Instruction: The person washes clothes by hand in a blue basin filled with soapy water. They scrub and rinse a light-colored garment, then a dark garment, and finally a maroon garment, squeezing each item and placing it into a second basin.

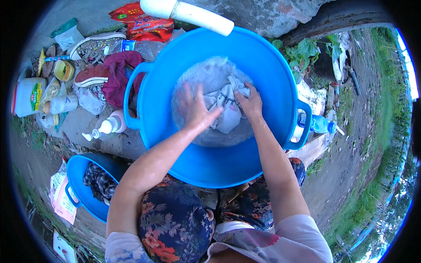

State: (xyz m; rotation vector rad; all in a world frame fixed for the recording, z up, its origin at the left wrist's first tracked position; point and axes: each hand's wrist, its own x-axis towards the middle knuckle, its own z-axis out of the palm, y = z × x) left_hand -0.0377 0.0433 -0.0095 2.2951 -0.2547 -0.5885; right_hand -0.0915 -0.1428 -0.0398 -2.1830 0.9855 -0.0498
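A wide blue tub (pixel 204 168) with side handles stands in front of me, holding cloudy, sudsy water (pixel 210 70). In its middle lies a wet, pale grey cloth (pixel 228 119) with a small dark mark, bunched up and partly in the water. My right hand (pixel 251 103) grips the cloth's right side, thumb and fingers closed on its folds. At the cloth's left edge, my left hand (pixel 196 108) is spread over the water, its fingers apart and slightly blurred. The thumb reaches toward the cloth; whether it touches cannot be made out.
A white pipe (pixel 193 16) juts over the tub's far rim. To the left are a white pump bottle (pixel 112 124), maroon cloth (pixel 123 74), shoes and a jug (pixel 30 96). A smaller blue tub (pixel 79 175) holds dark checked cloth (pixel 100 180). A blue-capped bottle (pixel 322 125) lies right.
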